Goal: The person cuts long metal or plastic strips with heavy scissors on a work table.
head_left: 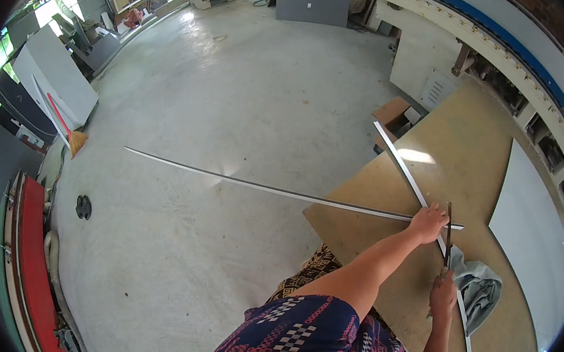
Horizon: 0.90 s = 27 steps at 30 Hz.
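My left hand (430, 222) is closed around the place where two narrow metal strips cross. The long strip (262, 186) reaches far out over the floor on the left, and its short end pokes out just past my fingers. The white strip (401, 169) runs from the far side of the board down past my right hand. My right hand (442, 294) is wrapped around a dark, narrow hand tool (449, 237), whose exact kind I cannot make out. Its upper end stands beside my left fingers, over the crossing. A crumpled grey cloth (479, 289) lies right of my right hand.
A brown board (359, 192) carries the work, with a white sheet (535, 232) on its right. A long machine (487, 37) borders the right side, a cardboard box (392, 113) beneath. A red machine (34, 271), a broom (75, 139) and black shoes (84, 207) are leftward.
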{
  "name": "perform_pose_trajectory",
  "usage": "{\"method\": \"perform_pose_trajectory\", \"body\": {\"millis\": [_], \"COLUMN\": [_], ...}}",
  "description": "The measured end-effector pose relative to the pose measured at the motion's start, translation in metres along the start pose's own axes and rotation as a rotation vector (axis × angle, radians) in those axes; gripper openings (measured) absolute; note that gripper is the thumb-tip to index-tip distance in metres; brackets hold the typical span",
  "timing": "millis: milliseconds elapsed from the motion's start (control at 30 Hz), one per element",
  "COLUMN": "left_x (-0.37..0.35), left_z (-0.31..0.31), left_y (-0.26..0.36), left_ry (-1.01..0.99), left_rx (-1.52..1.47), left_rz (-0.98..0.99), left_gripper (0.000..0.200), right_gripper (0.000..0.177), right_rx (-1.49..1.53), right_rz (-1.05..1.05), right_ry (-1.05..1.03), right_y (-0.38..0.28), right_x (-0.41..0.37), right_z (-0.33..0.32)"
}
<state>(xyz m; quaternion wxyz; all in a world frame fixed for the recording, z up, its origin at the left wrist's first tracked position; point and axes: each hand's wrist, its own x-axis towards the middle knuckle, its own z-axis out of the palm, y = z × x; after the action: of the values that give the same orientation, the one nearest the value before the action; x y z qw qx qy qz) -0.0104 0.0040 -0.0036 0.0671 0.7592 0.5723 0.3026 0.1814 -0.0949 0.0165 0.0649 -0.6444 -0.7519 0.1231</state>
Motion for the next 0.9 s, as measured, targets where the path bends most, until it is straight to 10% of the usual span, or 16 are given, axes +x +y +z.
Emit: {"method": "perform_pose_trajectory", "body": {"millis": [900], "left_x": [0.0], "left_z": [0.0], "left_y": [-0.003], "left_ry": [-0.052], "left_rx": [-0.013], "left_rz": [-0.006], "left_gripper": [0.019], "right_gripper": [0.027], "right_rx": [-0.04], "right_rz": [0.018], "right_ry": [0.008], "right_y": [-0.004], "right_x": [-0.001], "right_z": [0.004]}}
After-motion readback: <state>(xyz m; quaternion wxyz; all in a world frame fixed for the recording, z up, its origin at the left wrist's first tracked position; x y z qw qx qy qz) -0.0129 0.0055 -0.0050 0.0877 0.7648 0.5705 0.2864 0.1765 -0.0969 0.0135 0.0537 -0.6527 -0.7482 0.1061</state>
